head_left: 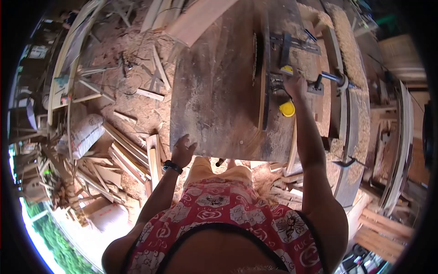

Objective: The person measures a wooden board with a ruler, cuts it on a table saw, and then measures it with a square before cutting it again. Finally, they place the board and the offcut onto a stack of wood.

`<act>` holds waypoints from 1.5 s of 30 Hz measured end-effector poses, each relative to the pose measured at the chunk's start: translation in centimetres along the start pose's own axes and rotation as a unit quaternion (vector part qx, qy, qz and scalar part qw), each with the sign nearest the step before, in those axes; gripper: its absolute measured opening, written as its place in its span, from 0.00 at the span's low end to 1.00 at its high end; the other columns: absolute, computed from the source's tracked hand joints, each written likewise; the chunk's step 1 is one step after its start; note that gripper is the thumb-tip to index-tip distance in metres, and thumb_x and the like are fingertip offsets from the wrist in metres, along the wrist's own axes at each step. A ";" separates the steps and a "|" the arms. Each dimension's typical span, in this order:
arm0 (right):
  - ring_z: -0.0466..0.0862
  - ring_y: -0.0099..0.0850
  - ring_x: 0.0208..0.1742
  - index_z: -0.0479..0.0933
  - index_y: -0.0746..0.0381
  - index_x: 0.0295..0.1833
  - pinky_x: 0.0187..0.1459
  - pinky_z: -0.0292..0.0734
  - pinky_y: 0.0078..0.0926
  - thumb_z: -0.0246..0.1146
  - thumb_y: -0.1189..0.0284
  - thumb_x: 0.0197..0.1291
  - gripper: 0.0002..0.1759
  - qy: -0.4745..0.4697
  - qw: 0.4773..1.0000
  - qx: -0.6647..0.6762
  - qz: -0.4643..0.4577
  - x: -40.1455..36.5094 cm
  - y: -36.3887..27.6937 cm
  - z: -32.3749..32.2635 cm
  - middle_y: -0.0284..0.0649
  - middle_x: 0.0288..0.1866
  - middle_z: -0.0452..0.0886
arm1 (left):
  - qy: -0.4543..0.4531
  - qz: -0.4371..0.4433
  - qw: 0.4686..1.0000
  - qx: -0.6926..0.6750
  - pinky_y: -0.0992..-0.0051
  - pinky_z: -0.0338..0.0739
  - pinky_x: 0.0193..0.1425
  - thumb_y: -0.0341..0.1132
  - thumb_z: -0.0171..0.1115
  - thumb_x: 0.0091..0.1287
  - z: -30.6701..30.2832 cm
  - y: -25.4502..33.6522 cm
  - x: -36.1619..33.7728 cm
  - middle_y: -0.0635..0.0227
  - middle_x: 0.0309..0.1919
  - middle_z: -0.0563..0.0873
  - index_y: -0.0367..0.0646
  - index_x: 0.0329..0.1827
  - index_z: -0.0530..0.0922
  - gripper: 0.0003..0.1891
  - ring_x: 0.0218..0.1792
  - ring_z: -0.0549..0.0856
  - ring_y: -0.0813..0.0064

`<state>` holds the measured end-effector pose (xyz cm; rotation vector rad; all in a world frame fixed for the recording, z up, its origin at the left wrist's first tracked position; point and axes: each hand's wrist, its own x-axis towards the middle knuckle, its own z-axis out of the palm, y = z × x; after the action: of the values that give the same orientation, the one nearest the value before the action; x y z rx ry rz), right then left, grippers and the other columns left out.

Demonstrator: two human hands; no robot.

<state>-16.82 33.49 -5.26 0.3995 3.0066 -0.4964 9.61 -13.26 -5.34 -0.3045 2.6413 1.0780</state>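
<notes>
the right hand point(295, 85) is seemingly adjusting fittings on the table saw point(214, 91), its grip unclear, while the left hand point(183, 150) is resting open and empty at its edge.

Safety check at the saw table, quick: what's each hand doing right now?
Left hand: open, on the table edge.
Right hand: at the metal fitting; grip cannot be told.

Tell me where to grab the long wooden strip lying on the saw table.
Take the strip at its near end, coming from the near edge of the table with the left hand, which rests open there. It is long and thin, so pinch across its narrow sides. The saw blade stands beside its middle; stay off that stretch.
</notes>
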 end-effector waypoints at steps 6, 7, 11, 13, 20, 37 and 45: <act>0.75 0.57 0.64 0.76 0.44 0.64 0.63 0.76 0.49 0.69 0.70 0.47 0.34 -0.028 0.997 0.007 -0.068 -11.2 3.2 4.3 0.53 0.72 0.69 | 0.098 0.050 0.994 0.023 0.62 0.81 0.48 0.39 0.71 0.63 -4.2 -4.9 10.9 0.49 0.50 0.84 0.33 0.67 0.72 0.32 0.46 0.85 0.55; 0.75 0.57 0.65 0.77 0.45 0.63 0.62 0.77 0.49 0.69 0.73 0.44 0.35 0.020 0.996 0.027 -0.080 -12.3 3.0 4.8 0.51 0.72 0.67 | 0.101 0.037 0.994 0.017 0.62 0.81 0.49 0.40 0.72 0.62 -5.4 -4.3 13.5 0.49 0.49 0.84 0.33 0.67 0.71 0.33 0.48 0.85 0.54; 0.74 0.57 0.64 0.79 0.47 0.56 0.60 0.77 0.48 0.67 0.76 0.42 0.30 0.070 0.997 0.018 -0.030 -13.2 1.1 4.3 0.48 0.72 0.67 | 0.151 0.183 0.967 0.089 0.60 0.79 0.52 0.42 0.73 0.62 -8.9 -5.7 27.8 0.47 0.49 0.84 0.32 0.68 0.70 0.35 0.51 0.84 0.53; 0.75 0.55 0.62 0.79 0.49 0.53 0.59 0.77 0.47 0.66 0.76 0.43 0.26 0.086 0.996 0.004 -0.002 -12.6 0.5 4.2 0.47 0.69 0.70 | 0.151 0.149 0.975 0.068 0.61 0.79 0.51 0.46 0.72 0.62 -10.3 -5.3 35.4 0.49 0.45 0.85 0.33 0.67 0.70 0.36 0.47 0.85 0.54; 0.82 0.39 0.47 0.81 0.56 0.52 0.48 0.80 0.35 0.65 0.77 0.46 0.23 0.163 0.941 0.213 0.207 -21.3 1.6 2.7 0.42 0.49 0.82 | 0.029 -0.035 0.940 -0.337 0.72 0.72 0.25 0.57 0.73 0.60 -12.4 -1.6 55.0 0.66 0.31 0.81 0.40 0.42 0.82 0.26 0.28 0.81 0.71; 0.87 0.45 0.49 0.85 0.66 0.44 0.49 0.83 0.42 0.71 0.65 0.56 0.16 0.055 0.978 -0.056 0.191 -21.2 4.0 -0.4 0.53 0.48 0.87 | -0.049 -0.143 0.889 -0.432 0.66 0.83 0.41 0.49 0.68 0.66 -11.0 -3.4 52.4 0.63 0.40 0.85 0.49 0.57 0.79 0.21 0.40 0.85 0.68; 0.83 0.46 0.61 0.78 0.68 0.58 0.60 0.80 0.39 0.73 0.65 0.44 0.33 -0.085 0.913 -0.112 0.383 -21.8 6.1 2.9 0.54 0.58 0.83 | -0.041 -0.147 0.862 -0.483 0.78 0.75 0.23 0.34 0.64 0.63 -9.2 -11.6 34.2 0.70 0.29 0.86 0.45 0.48 0.83 0.12 0.23 0.82 0.77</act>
<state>5.84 32.81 -7.45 1.3349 2.4106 -0.1012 -20.72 -31.02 -17.72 -0.7877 1.6749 2.1316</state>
